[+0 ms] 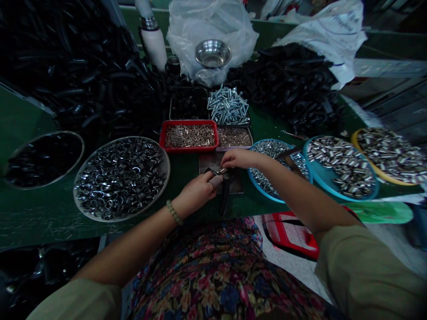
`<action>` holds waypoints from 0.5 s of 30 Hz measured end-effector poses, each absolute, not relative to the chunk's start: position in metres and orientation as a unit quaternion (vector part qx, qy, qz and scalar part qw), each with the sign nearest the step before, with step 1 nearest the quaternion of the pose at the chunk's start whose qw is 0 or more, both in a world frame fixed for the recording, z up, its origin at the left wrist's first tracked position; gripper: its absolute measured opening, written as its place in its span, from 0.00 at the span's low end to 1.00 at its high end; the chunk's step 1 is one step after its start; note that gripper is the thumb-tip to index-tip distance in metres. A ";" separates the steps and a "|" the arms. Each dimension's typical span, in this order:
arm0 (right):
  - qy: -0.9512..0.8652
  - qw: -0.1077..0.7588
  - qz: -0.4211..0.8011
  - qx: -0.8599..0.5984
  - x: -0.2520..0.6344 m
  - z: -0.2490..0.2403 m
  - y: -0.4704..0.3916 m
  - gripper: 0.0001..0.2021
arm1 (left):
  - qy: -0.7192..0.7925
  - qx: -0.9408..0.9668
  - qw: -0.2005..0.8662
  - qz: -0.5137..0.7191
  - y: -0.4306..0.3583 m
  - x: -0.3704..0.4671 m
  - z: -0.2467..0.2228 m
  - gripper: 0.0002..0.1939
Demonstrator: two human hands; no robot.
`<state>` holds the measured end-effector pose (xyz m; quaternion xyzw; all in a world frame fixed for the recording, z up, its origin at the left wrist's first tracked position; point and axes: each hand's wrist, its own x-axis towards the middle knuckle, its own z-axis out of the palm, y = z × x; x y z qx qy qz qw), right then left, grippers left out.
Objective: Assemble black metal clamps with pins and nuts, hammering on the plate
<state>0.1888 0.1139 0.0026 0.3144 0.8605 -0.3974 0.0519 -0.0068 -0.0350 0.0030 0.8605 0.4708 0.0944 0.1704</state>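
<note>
At the middle of the bench, my left hand is closed around a small black part with a shiny metal bit at its end. My right hand meets it from the right, fingertips pinched on a small metal piece; its exact kind is too small to tell. Just below them a black curved handle-like piece hangs over a flat metal plate. Whether it joins the part in my left hand is hidden by the fingers.
Around my hands are a red tray of small pins, a pile of silver screws, a tray of metal rings, blue basins of metal parts and a yellow basin. Heaped black parts and a flask stand behind.
</note>
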 end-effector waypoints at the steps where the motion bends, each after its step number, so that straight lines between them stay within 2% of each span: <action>1: 0.854 0.067 -0.409 0.314 0.188 0.003 0.116 0.06 | 0.471 0.860 0.171 0.094 -0.035 -0.007 0.002 0.20; 4: 0.846 0.086 -0.421 0.316 0.184 0.004 0.117 0.04 | 0.470 0.861 0.171 0.096 -0.035 -0.008 0.001 0.20; 6: 0.845 0.064 -0.412 0.334 0.182 0.005 0.114 0.03 | 0.468 0.861 0.172 0.098 -0.035 -0.008 0.001 0.20; 12: 0.680 -0.198 -0.530 0.466 0.193 0.006 0.102 0.03 | 0.491 0.848 0.177 0.094 -0.036 0.000 0.004 0.21; 15: 0.637 -0.248 -0.543 0.487 0.204 0.004 0.096 0.05 | 0.515 0.837 0.163 0.089 -0.034 0.006 0.004 0.21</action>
